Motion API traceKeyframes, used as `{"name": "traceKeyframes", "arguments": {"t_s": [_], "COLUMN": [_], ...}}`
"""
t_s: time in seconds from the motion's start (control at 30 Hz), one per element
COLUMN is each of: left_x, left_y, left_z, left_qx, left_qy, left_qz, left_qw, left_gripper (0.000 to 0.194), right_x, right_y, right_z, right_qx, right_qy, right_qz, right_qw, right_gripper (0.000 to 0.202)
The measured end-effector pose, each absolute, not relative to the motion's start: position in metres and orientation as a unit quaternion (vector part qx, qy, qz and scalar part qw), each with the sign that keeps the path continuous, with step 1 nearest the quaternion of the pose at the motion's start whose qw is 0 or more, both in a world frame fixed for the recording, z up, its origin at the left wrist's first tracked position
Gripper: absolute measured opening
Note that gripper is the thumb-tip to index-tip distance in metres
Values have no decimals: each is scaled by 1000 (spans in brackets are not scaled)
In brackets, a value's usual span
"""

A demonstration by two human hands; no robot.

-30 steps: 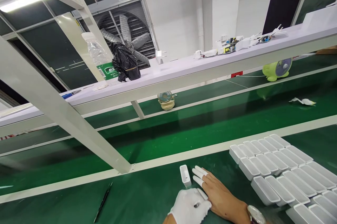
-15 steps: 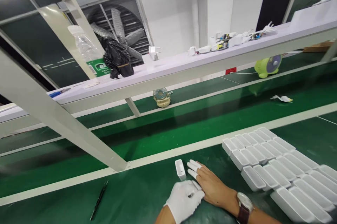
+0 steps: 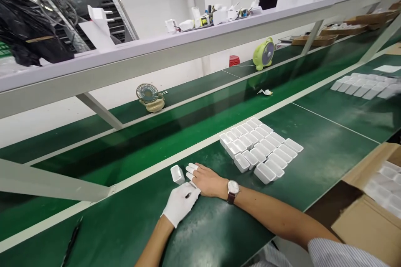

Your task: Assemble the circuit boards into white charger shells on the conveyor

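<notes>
My left hand, in a white glove, is closed with its fingertips pressed against the thumb side of my right hand. What the gloved fingers pinch is hidden; a small dark gap shows in the glove. White finger cots cover fingertips of my bare right hand, which lies palm down with its fingers stretched to the left. A wristwatch is on the right wrist. Just beyond the gloved hand, a small white open plastic case stands on the green table.
Rows of white plastic cases stand right of my hands. A cardboard box holding more cases is at the lower right. A black pen-like tool lies at left. Beyond the pale rail are a beige fan and a green fan.
My view has swung right and down, bringing the cardboard box and more cases into sight. Both hands stay together beside the single case, in much the same pose.
</notes>
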State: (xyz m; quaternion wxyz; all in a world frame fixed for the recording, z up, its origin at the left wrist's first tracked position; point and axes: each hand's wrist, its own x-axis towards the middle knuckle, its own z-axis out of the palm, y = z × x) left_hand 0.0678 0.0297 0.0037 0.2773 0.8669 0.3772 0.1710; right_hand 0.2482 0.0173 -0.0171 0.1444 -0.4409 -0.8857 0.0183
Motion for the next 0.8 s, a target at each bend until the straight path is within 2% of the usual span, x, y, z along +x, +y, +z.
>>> {"name": "traceKeyframes", "arguments": {"t_s": [0.3,0.5,0.73,0.8], "left_x": [69,69,62,53], "left_y": [28,21,9,8], "left_z": [-3,1,9,14], "left_qx": [856,863,862,863], "left_qy": [399,403,405,402], "left_qz": [172,158,147,169], "left_qw": [279,261,266,255], "left_gripper": [36,37,30,34], "right_x": [248,250,247,246], "right_y": [17,15,13,12], "right_z": [-26,-33,-43,-43], "right_qx": [-445,-433,-434,-436], "right_qy": [-876,-873,-861,-856], "right_qz": [27,51,57,56], "right_qw": [186,218,259,271], "right_gripper": [46,53,39,37]}}
